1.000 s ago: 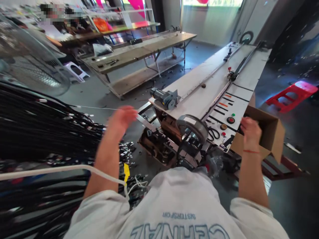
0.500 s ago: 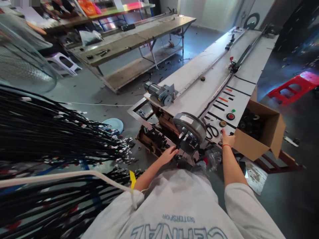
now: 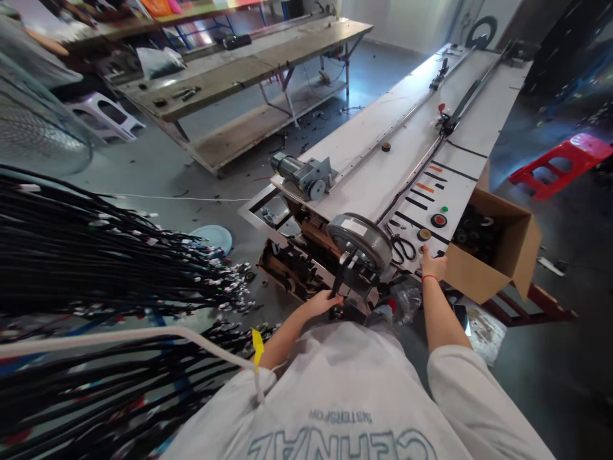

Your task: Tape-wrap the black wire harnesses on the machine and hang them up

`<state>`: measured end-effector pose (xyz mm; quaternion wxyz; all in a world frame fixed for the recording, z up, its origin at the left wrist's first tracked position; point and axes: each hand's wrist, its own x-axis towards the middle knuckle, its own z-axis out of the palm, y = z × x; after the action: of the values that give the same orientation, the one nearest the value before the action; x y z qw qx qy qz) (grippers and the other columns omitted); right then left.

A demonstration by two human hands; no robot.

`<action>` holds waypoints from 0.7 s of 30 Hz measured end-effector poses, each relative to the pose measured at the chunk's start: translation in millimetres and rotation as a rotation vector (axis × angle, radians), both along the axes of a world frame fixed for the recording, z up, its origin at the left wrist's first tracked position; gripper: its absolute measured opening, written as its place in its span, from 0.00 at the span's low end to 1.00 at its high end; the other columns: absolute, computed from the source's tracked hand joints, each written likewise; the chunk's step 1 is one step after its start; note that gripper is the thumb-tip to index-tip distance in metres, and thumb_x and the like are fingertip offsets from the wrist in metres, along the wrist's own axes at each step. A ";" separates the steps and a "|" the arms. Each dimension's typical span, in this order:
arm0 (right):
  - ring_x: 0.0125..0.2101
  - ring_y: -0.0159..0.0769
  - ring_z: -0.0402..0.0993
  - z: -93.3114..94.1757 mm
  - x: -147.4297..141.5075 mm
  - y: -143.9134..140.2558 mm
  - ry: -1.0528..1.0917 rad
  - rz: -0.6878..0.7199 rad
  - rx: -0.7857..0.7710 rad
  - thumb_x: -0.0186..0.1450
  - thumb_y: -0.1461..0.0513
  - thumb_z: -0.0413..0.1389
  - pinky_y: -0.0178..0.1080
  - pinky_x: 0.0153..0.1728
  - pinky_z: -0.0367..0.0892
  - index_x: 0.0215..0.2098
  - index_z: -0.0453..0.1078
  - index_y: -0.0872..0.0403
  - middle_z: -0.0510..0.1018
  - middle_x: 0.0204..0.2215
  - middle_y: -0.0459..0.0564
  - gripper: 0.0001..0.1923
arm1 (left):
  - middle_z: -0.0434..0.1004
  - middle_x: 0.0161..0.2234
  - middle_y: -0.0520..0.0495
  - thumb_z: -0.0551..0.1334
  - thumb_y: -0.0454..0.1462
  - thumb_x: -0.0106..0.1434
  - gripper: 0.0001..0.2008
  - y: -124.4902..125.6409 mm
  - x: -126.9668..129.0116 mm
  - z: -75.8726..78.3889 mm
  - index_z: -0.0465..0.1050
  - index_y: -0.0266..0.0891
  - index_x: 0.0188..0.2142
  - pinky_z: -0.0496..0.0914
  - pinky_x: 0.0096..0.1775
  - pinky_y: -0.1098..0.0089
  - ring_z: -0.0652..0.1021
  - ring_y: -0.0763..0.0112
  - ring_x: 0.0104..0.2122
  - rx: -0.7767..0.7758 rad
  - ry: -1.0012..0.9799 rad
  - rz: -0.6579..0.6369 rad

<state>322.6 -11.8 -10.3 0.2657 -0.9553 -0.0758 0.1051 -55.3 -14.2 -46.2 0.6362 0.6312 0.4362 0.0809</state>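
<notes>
My left hand (image 3: 326, 303) is closed around a black cable or strip (image 3: 339, 280) that runs down from a thick grey wheel (image 3: 360, 239) at the near end of a long white worktable (image 3: 354, 153). At the table's near right corner is my right hand (image 3: 435, 264), thumb stretched forward and the other fingers curled; whatever lies under them is hidden. Just beyond that thumb sits a tape roll (image 3: 424, 235). Black-handled scissors (image 3: 403, 248) lie between the wheel and my right hand. Farther along are a red button (image 3: 438, 220) and a green button (image 3: 445, 209).
An open cardboard box (image 3: 493, 249) with dark rolls stands right of the table. A motor (image 3: 301, 174) is mounted at the left edge. Black cable bundles (image 3: 119, 249) hang at left. A red stool (image 3: 560, 165) and a wooden bench (image 3: 239, 83) stand farther off. A person sits at upper left.
My left hand has moved slightly down, away from the wheel, with more of the black strip showing above it. My right hand stays at the table corner. The whole view has shifted slightly.
</notes>
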 end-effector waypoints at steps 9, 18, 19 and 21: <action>0.52 0.57 0.70 2.9 -1.3 -2.2 0.022 0.023 0.036 0.60 0.40 0.57 0.50 0.51 0.65 0.56 0.63 0.60 0.73 0.52 0.68 0.39 | 0.72 0.24 0.50 0.57 0.53 0.59 0.20 -13.1 -26.2 22.7 0.69 0.39 0.27 0.65 0.34 0.69 0.71 0.67 0.28 0.215 0.095 0.087; 0.52 0.55 0.70 -5.5 2.9 -4.9 0.038 0.029 0.075 0.61 0.41 0.57 0.48 0.51 0.65 0.55 0.63 0.58 0.73 0.52 0.66 0.36 | 0.67 0.21 0.53 0.57 0.55 0.57 0.21 -7.8 -12.4 48.7 0.68 0.40 0.26 0.64 0.30 0.69 0.69 0.68 0.25 0.227 0.087 0.226; 0.52 0.55 0.70 -6.0 3.0 -5.2 0.039 0.026 0.078 0.60 0.40 0.57 0.48 0.51 0.65 0.55 0.63 0.58 0.73 0.52 0.66 0.36 | 0.68 0.21 0.52 0.56 0.56 0.58 0.22 -4.7 -9.1 50.0 0.67 0.40 0.25 0.64 0.31 0.69 0.70 0.68 0.25 0.233 0.083 0.224; 0.52 0.54 0.71 -7.0 2.7 -5.6 0.038 0.026 0.083 0.60 0.40 0.57 0.48 0.50 0.65 0.56 0.63 0.58 0.73 0.52 0.65 0.37 | 0.69 0.22 0.51 0.55 0.58 0.58 0.23 1.7 -2.0 51.4 0.66 0.40 0.25 0.65 0.32 0.69 0.71 0.67 0.27 0.252 0.069 0.241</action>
<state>325.3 -17.4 -17.3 0.3050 -0.9402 -0.0877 0.1236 -57.3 -12.6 5.2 0.5224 0.6514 0.5169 0.1889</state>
